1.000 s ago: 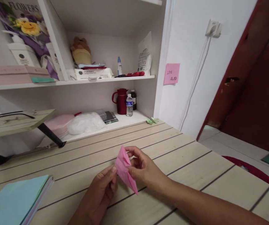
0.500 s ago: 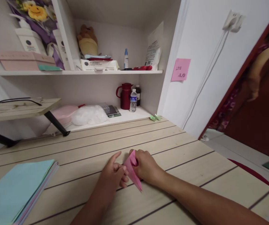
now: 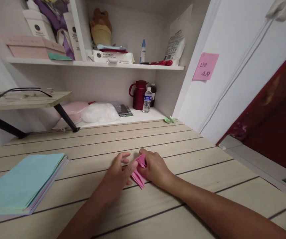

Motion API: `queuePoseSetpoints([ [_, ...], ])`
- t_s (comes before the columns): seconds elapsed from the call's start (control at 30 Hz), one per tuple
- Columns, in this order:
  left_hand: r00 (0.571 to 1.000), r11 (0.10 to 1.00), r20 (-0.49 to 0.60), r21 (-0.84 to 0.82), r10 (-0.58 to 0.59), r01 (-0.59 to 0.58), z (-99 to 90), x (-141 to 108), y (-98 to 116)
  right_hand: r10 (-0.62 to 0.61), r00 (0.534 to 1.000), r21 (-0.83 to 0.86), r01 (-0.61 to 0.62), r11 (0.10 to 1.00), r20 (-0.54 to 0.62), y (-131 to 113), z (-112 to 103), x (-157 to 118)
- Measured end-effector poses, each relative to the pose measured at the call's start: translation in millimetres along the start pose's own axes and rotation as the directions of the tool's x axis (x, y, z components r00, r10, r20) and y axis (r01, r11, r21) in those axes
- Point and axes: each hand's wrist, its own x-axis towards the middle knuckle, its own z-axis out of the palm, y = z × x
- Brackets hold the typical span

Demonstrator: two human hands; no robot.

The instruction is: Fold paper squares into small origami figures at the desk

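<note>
A folded piece of pink paper [image 3: 139,179], with pointed ends and layered creases, is between my hands above the wooden desk. My right hand [image 3: 155,167] is closed around its right side, fingers curled and partly hiding it. My left hand [image 3: 120,171] grips the left edge; its thumb lies on the paper, the lower fingers sit behind or under it, and the index finger is bent away from it. Left of my hands lies a stack of coloured paper [image 3: 30,182] with a light blue sheet on top.
Small folded green paper pieces [image 3: 170,119] sit at the desk's far edge. Behind are a red jug [image 3: 139,95], a water bottle [image 3: 147,100] and a white plastic bag [image 3: 100,113]. A raised wooden stand [image 3: 33,101] with glasses is at left. A pink note [image 3: 205,66] hangs on the wall.
My left thumb has moved onto the pink paper, whose lower layers now spread apart and point less to the right. The view has shifted, and the person's arm by the door is out of sight.
</note>
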Motion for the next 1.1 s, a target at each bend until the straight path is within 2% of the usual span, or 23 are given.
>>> queuePoseSetpoints([
  [0.1,0.993,0.982,-0.054,0.166,0.104,-0.093,2.6,-3.9,-1.1,-0.067,0.998,-0.009,0.067,0.998,-0.006,0.9,2.7,-0.3],
  [0.2,0.978,0.952,-0.112,0.275,0.173,-0.137,5.1,-3.7,-3.5,-0.126,0.992,0.054,0.126,0.991,0.006,6.4,3.7,1.6],
  [0.37,0.966,0.902,-0.045,0.371,0.254,-0.22,5.2,-1.1,-9.6,-0.158,0.987,0.207,0.151,0.967,0.017,16.2,3.6,4.8],
  [0.47,0.97,0.892,0.013,0.391,0.242,-0.227,3.0,-0.1,-10.5,-0.153,0.988,0.202,0.145,0.969,0.026,17.1,2.4,4.6],
  [0.63,0.975,0.874,0.027,0.44,0.218,-0.208,0.9,1.5,-6.5,-0.158,0.985,0.198,0.143,0.97,0.065,16.8,-2.2,4.0],
  [0.97,0.965,0.768,0.149,0.584,0.217,-0.263,-3.0,-3.0,-0.9,-0.201,0.973,0.136,0.185,0.973,0.116,28.0,-8.1,4.1],
  [1.1,0.964,0.723,0.183,0.638,0.191,-0.264,-3.2,-3.2,-1.6,-0.215,0.968,0.196,0.187,0.963,0.131,32.5,-14.7,4.4],
])
